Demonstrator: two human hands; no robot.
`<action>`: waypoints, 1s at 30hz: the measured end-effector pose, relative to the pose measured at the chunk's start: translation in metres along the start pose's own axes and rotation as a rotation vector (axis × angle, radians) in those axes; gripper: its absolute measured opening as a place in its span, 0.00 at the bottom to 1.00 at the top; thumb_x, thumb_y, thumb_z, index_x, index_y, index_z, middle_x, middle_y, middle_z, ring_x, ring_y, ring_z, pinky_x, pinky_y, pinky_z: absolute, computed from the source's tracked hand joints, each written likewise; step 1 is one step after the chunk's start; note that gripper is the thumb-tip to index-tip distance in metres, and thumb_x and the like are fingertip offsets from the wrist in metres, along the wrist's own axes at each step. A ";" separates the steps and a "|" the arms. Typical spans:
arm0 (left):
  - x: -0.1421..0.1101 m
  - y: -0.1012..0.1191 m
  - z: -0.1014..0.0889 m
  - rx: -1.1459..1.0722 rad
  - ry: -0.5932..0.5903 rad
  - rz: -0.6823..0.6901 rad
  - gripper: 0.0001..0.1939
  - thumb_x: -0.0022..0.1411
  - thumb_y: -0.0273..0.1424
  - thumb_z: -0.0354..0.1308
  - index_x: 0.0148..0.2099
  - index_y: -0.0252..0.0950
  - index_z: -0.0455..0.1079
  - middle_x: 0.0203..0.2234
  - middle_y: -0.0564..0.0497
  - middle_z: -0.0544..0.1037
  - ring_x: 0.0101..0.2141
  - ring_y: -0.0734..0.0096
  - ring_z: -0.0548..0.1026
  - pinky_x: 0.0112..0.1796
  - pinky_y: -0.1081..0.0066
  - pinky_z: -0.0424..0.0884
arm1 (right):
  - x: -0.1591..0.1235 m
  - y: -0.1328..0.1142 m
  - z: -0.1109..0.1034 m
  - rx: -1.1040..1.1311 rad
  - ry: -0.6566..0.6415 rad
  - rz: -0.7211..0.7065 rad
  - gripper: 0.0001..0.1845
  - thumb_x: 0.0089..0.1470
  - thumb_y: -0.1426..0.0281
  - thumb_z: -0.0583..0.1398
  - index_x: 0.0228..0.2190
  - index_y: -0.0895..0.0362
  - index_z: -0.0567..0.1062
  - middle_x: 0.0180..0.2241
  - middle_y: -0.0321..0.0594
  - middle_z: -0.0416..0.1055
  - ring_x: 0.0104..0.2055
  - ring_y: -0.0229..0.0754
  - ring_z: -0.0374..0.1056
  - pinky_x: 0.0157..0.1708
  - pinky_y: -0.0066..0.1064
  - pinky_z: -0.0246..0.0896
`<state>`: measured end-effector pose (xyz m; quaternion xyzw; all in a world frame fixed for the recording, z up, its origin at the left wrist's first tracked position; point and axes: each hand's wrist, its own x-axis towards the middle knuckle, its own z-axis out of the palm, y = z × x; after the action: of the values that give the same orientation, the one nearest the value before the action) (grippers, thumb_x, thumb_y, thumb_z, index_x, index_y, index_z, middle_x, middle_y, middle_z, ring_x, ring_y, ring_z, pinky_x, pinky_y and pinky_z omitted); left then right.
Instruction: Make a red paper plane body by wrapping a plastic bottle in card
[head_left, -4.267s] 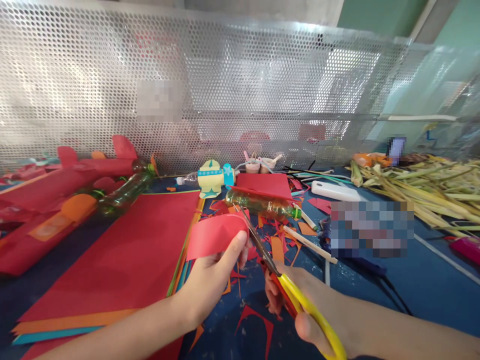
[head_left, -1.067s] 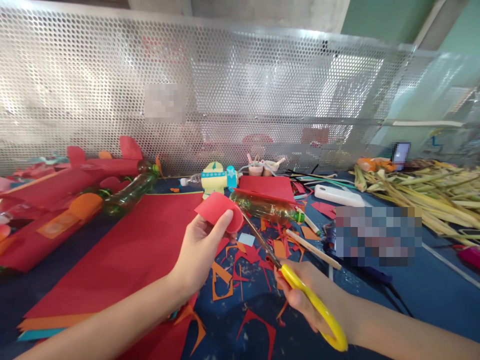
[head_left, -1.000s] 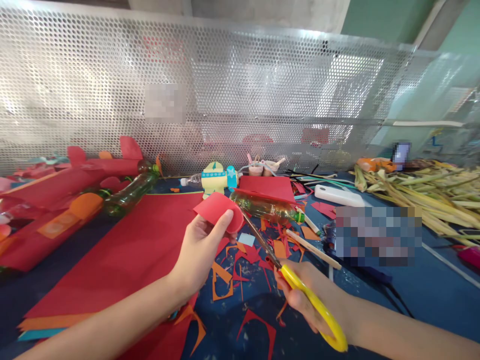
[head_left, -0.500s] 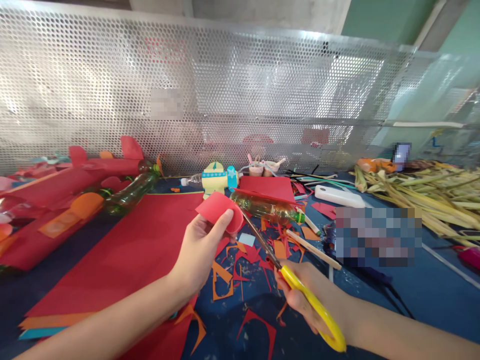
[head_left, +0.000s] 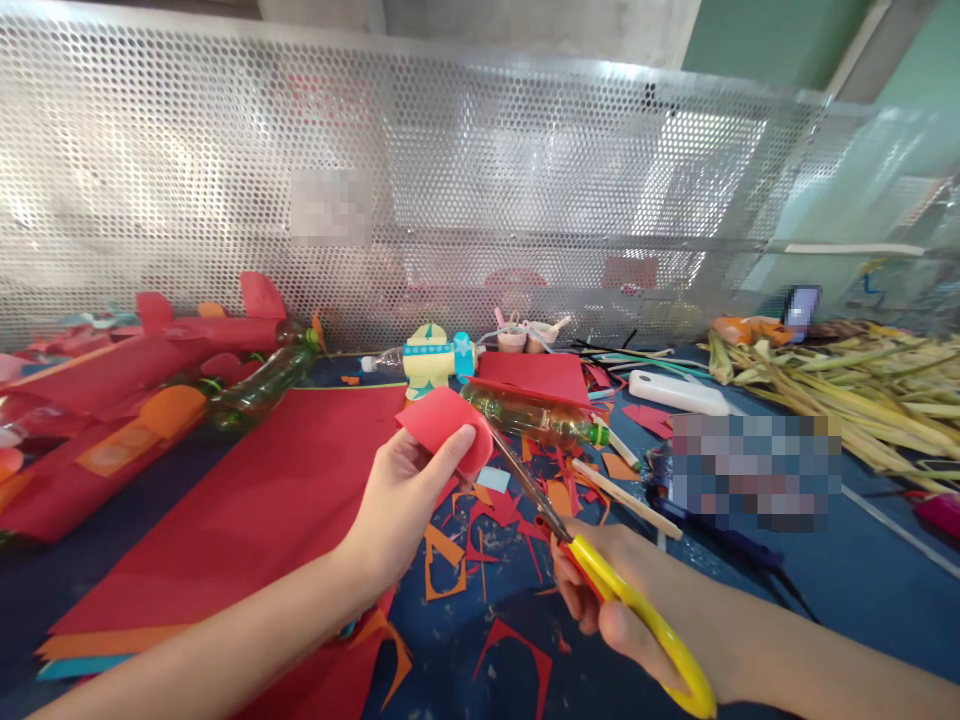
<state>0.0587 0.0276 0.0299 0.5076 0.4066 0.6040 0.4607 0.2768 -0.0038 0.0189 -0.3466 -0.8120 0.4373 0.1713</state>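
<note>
My left hand [head_left: 405,500] pinches a small rounded piece of red paper [head_left: 442,422], thumb on top, held above the table. My right hand [head_left: 622,600] grips scissors with yellow handles [head_left: 637,625]; their blades [head_left: 521,480] point up and left, the tips touching the right edge of the red piece. Just behind the piece lies a clear plastic bottle with a green cap [head_left: 540,420], under a red paper sheet [head_left: 534,373].
A stack of large red paper sheets [head_left: 247,510] lies at left, with red and orange offcuts [head_left: 480,540] strewn on the blue table. Red bottle-planes [head_left: 135,380] lie far left, a small painted bottle [head_left: 431,360] at the back, green leaf strips [head_left: 847,390] at right. A perforated metal screen [head_left: 450,200] closes the back.
Since 4.3 s ago the red piece has become smaller and rounder. In the last second the scissors and my right hand slid slightly toward me; the left hand barely shifted.
</note>
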 end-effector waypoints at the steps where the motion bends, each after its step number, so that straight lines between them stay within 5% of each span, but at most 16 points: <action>1: -0.001 0.001 0.001 0.005 -0.005 -0.002 0.09 0.59 0.36 0.62 0.33 0.36 0.73 0.23 0.57 0.74 0.23 0.80 0.67 0.27 0.79 0.67 | 0.000 -0.001 0.000 -0.002 0.002 -0.001 0.40 0.44 0.30 0.39 0.27 0.55 0.57 0.26 0.39 0.62 0.24 0.36 0.58 0.25 0.31 0.62; 15: -0.011 0.011 0.009 -0.050 -0.030 -0.035 0.06 0.57 0.34 0.64 0.34 0.37 0.75 0.25 0.57 0.79 0.22 0.83 0.70 0.26 0.83 0.68 | 0.001 -0.002 0.002 0.029 0.046 -0.021 0.39 0.44 0.30 0.39 0.26 0.54 0.57 0.24 0.38 0.61 0.23 0.37 0.58 0.23 0.30 0.59; 21: -0.010 0.007 0.007 -0.054 -0.028 -0.063 0.07 0.57 0.35 0.64 0.35 0.38 0.76 0.28 0.56 0.79 0.26 0.81 0.72 0.30 0.82 0.69 | 0.001 0.006 0.006 0.048 0.065 0.007 0.37 0.45 0.31 0.41 0.24 0.54 0.55 0.21 0.31 0.51 0.20 0.32 0.48 0.18 0.27 0.50; 30: -0.008 0.007 0.006 -0.067 -0.005 -0.092 0.09 0.54 0.36 0.66 0.36 0.38 0.77 0.29 0.55 0.79 0.27 0.78 0.71 0.26 0.79 0.67 | 0.000 0.003 0.006 0.052 0.120 0.007 0.38 0.45 0.31 0.42 0.24 0.55 0.57 0.21 0.31 0.52 0.21 0.32 0.47 0.19 0.29 0.41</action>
<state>0.0640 0.0188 0.0354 0.4741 0.4081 0.5940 0.5058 0.2743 -0.0061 0.0127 -0.3707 -0.7874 0.4371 0.2270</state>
